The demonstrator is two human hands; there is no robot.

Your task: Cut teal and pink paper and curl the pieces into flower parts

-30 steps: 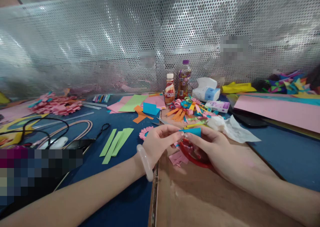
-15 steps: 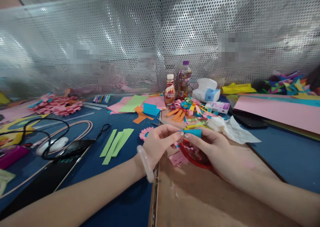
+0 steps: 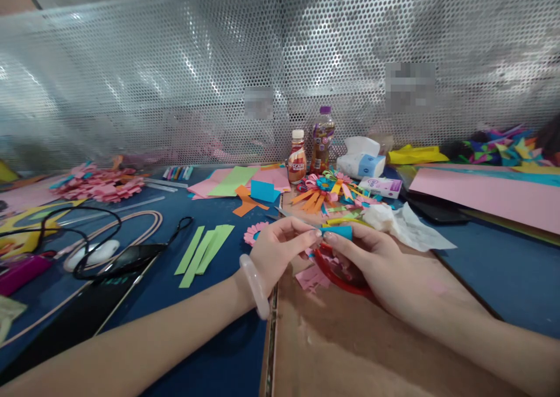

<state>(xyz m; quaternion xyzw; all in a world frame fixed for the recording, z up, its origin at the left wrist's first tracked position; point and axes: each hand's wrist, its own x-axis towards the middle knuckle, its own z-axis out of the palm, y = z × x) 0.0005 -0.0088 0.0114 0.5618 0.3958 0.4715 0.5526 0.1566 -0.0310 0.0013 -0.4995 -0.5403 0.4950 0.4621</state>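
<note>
Between my two hands is a small rolled piece of blue paper (image 3: 340, 231). My left hand (image 3: 282, 248) pinches at its left end, thumb and forefinger pressed together. My right hand (image 3: 365, 251) has its thumb and fingers closed on the roll from the right. A red ring-shaped object (image 3: 339, 277) lies under my right hand, partly hidden by it. Cut pink paper pieces (image 3: 312, 277) lie just below my fingers. A pink paper flower (image 3: 255, 233) shows beside my left hand, partly covered. A crumpled white tissue (image 3: 406, 227) lies beyond my right hand.
Green paper strips (image 3: 205, 254) lie left of my arm, near a phone (image 3: 100, 292) with cables. Behind my hands are paper flowers (image 3: 326, 188), a coffee bottle (image 3: 297, 158), a drink bottle (image 3: 322, 140) and a tissue pack (image 3: 362, 159). Pink sheets (image 3: 485, 196) lie right.
</note>
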